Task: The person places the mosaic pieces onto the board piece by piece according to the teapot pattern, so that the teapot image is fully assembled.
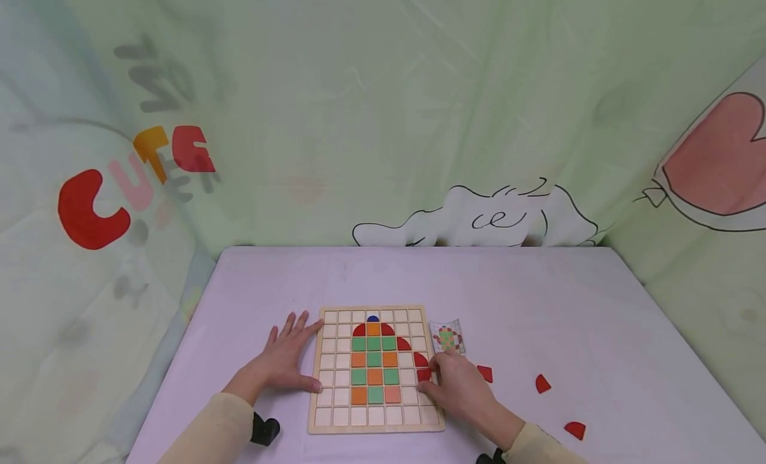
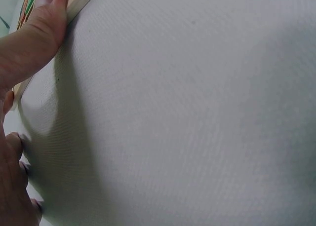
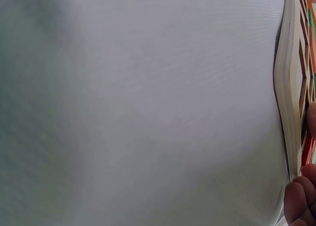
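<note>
A wooden grid board (image 1: 335, 416) lies on the table, partly filled with green, orange, pink and red tiles and a blue piece (image 1: 373, 319) at the top. My left hand (image 1: 286, 361) is spread along the board's left edge, its thumb touching the frame, as the left wrist view also shows. At the right side of the board my right hand (image 1: 459, 382) pinches a red quarter-round tile (image 1: 423, 375) between thumb and fingers, in a cell under another red tile (image 1: 420, 359). The right wrist view shows only a sliver of red (image 3: 307, 149) between the fingertips.
A small pattern card (image 1: 447, 336) lies right of the board, behind the right hand. Loose red tiles lie on the table to the right: one (image 1: 485, 373) beside the hand, another (image 1: 542, 383) farther out, a third (image 1: 575, 430) nearer the front. Printed curtains stand around the table (image 1: 526, 291).
</note>
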`<act>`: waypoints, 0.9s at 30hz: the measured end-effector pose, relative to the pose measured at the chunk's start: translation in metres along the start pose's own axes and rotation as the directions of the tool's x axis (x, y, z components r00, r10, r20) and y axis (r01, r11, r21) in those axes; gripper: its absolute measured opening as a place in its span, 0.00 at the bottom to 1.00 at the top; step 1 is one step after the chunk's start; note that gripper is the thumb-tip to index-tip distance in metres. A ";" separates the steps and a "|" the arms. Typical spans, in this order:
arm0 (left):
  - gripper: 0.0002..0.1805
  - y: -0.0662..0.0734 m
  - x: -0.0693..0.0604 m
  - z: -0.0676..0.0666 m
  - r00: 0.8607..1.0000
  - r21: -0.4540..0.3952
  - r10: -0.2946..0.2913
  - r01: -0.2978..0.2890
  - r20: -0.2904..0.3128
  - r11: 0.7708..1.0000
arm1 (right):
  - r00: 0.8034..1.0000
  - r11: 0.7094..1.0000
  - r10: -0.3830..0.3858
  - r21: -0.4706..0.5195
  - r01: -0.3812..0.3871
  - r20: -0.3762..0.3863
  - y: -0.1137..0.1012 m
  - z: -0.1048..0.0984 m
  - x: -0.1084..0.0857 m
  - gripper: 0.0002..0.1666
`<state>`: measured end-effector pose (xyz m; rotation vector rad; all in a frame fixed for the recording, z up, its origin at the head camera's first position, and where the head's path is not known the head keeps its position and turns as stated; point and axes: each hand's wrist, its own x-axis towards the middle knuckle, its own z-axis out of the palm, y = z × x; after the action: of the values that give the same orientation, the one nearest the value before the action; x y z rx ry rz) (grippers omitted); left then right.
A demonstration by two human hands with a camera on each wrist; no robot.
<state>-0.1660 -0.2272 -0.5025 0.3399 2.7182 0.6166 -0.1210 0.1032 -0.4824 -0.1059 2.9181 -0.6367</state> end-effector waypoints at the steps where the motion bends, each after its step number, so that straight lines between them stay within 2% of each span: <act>1: 0.67 0.000 0.000 0.000 1.000 0.000 0.001 -0.001 -0.001 1.000 | 1.000 1.000 -0.001 0.001 0.001 0.000 0.000 0.000 0.000 0.23; 16: 0.67 0.000 0.000 0.000 1.000 0.005 0.002 -0.002 -0.006 1.000 | 1.000 1.000 -0.019 0.025 0.019 0.013 0.003 -0.004 0.001 0.18; 27: 0.67 0.002 -0.002 -0.002 1.000 0.004 0.007 -0.007 -0.004 1.000 | 0.999 0.990 0.018 0.137 -0.022 0.030 0.006 -0.006 0.006 0.15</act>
<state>-0.1650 -0.2269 -0.4997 0.3496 2.7236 0.6149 -0.1283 0.1107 -0.4802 -0.0686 2.8335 -0.8232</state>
